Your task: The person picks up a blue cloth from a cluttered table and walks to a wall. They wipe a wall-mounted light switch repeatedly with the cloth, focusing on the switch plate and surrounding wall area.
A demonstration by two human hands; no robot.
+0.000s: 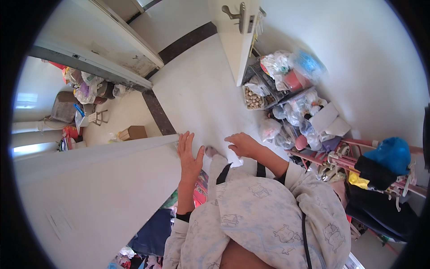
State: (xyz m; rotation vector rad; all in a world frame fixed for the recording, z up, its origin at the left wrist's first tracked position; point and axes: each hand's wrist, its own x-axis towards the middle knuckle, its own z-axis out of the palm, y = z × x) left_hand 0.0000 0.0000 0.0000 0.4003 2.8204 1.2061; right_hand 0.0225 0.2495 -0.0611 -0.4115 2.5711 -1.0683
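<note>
The left grip is spread apart beside a white door. The right grip partly hides a white scrap beneath; whether clamped, I cannot tell.

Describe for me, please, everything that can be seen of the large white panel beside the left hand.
The white panel looks like a door: flat, smooth, probably painted, with a pale narrow edge along its top in the picture. Thin dark scuffs mark its lower left area. It fills the lower left; no handle shows. Dark blue cloth appears past its slanting right edge. The open left hand is at its upper right corner; contact is unclear.
</note>
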